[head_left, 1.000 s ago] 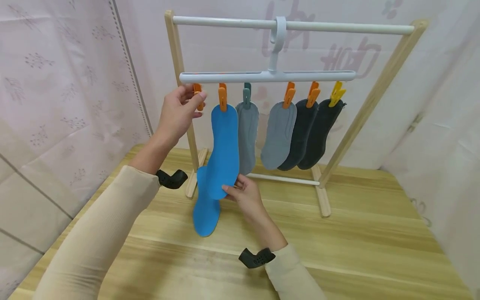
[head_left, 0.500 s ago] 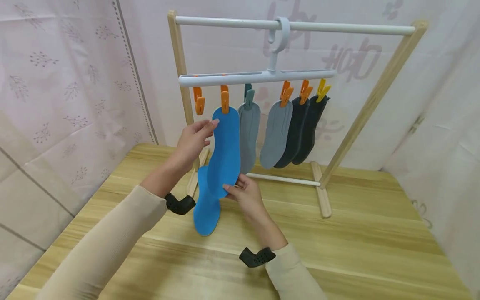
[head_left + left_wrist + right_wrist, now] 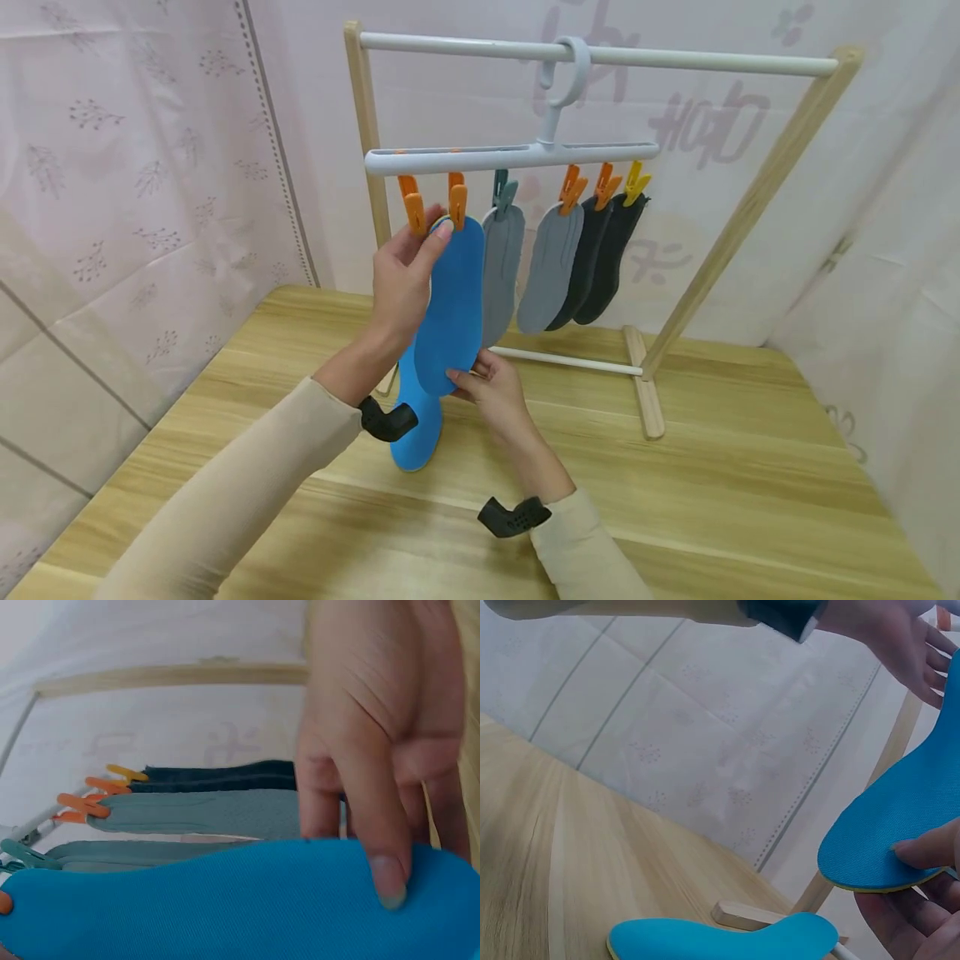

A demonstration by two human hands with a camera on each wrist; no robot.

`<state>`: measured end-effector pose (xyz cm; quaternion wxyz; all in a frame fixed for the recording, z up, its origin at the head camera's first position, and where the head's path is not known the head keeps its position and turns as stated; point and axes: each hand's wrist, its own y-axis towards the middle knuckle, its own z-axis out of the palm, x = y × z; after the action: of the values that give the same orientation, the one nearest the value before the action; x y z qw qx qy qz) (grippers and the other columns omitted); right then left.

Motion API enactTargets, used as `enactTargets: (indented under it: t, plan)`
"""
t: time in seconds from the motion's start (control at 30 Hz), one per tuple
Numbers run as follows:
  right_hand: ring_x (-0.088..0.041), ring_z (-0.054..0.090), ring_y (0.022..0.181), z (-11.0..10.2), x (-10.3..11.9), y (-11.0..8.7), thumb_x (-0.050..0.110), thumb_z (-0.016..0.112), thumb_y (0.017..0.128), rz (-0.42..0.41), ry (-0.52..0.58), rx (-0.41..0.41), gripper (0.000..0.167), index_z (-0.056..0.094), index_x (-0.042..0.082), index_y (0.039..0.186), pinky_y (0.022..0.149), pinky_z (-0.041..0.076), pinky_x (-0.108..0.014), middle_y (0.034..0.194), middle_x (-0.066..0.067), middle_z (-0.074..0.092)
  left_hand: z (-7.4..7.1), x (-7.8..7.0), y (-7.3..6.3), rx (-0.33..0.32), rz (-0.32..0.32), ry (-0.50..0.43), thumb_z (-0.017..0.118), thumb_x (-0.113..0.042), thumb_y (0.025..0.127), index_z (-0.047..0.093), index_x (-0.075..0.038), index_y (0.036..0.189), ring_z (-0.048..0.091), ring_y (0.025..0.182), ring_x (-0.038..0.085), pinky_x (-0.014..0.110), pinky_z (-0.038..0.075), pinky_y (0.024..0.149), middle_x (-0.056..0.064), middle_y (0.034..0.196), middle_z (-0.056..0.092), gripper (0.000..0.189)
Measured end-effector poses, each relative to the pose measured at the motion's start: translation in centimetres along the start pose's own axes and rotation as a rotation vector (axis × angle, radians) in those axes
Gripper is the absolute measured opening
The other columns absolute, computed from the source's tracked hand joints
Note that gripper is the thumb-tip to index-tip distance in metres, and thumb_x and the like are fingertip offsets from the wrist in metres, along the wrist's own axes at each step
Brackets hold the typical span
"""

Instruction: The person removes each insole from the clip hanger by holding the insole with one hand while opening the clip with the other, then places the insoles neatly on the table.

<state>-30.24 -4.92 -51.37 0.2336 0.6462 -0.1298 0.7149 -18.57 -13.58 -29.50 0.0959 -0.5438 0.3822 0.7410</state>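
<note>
A thin blue shoe insole (image 3: 454, 321) shows a fine, ribbed weave on its face and a yellow layer along its edge; its outline narrows at the waist and rounds off at either end. The rack beside it has pale wooden posts (image 3: 757, 200) and a smooth white rail (image 3: 697, 57), from which a glossy pale-grey plastic hanger (image 3: 487, 158) hangs by its hook. Below is a wood-grained table (image 3: 712, 500).

Further along the hanger, a teal clothespin (image 3: 505, 193) and an orange one (image 3: 573, 191) each hold a soft grey insole with stitched lines; beyond, two dark insoles (image 3: 610, 267) hang partly overlapped, the last from a yellow clothespin (image 3: 637, 185). At the near end an orange clothespin (image 3: 412, 212) dangles with nothing in it. A second blue insole (image 3: 415, 446) lies on the table, partly masked by the left forearm and the hanging one. Pale printed cloth (image 3: 150, 125) encloses everything.

The hanging blue insole is upright, its top in another orange clothespin (image 3: 457, 200). The left hand (image 3: 402, 279) pinches its upper edge just beside that pin, thumb in front; the right hand (image 3: 497, 390) grasps the lower end, thumb on the face and fingers behind.
</note>
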Motion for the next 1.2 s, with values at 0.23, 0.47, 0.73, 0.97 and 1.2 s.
enactTargets:
  t: [0.23, 0.47, 0.73, 0.97, 1.2]
  plan:
    - [-0.035, 0.063, 0.125, 2.3, 7.0, -2.8, 0.009, 0.066, 0.097, 0.073, -0.024, -0.013, 0.05, 0.051, 0.006, 0.145, 0.102, 0.057, -0.038, 0.142, -0.022, 0.057, 0.8, 0.5, -0.9, -0.035, -0.054, 0.004, 0.053, -0.028, 0.106, 0.048, -0.008, 0.15, 0.05, 0.142, 0.015, 0.038, 0.04, 0.121, 0.003, 0.152, 0.054, 0.048]
    - [-0.037, 0.065, 0.121, 2.8, 8.0, -3.1, 0.0, 0.064, 0.096, 0.084, -0.024, -0.037, 0.045, 0.055, 0.003, 0.14, 0.098, 0.059, -0.039, 0.137, -0.024, 0.06, 1.3, 1.1, -0.9, -0.038, 0.03, 0.127, 0.056, -0.023, 0.105, 0.043, -0.012, 0.153, 0.052, 0.141, 0.018, 0.041, 0.043, 0.118, 0.005, 0.154, 0.051, 0.051]
    - [-0.037, 0.067, 0.118, 3.0, 7.9, -3.0, -0.001, 0.063, 0.097, 0.066, -0.03, -0.015, 0.044, 0.055, 0.001, 0.14, 0.098, 0.059, -0.039, 0.134, -0.026, 0.062, 2.0, 0.4, -0.8, 0.011, 0.078, 0.356, 0.056, -0.03, 0.104, 0.03, -0.018, 0.16, 0.033, 0.153, 0.02, 0.046, 0.032, 0.125, 0.001, 0.164, 0.035, 0.063]
    - [-0.039, 0.066, 0.119, 3.3, 8.0, -3.1, 0.0, 0.063, 0.097, 0.078, -0.056, -0.027, 0.045, 0.053, -0.001, 0.141, 0.097, 0.06, -0.038, 0.134, -0.027, 0.061, 2.3, -1.2, 0.1, 0.012, 0.075, 0.337, 0.052, -0.03, 0.106, 0.029, -0.017, 0.16, 0.033, 0.153, 0.016, 0.039, 0.032, 0.126, 0.001, 0.165, 0.035, 0.06]
    - [-0.036, 0.067, 0.116, 3.2, 8.2, -3.0, 0.0, 0.065, 0.096, 0.095, -0.077, -0.065, 0.045, 0.054, 0.0, 0.14, 0.095, 0.06, -0.038, 0.132, -0.025, 0.063, 2.5, -3.0, 1.2, 0.01, 0.111, 0.274, 0.048, -0.028, 0.109, 0.037, -0.013, 0.156, 0.045, 0.144, 0.013, 0.037, 0.04, 0.12, 0.003, 0.154, 0.051, 0.051]
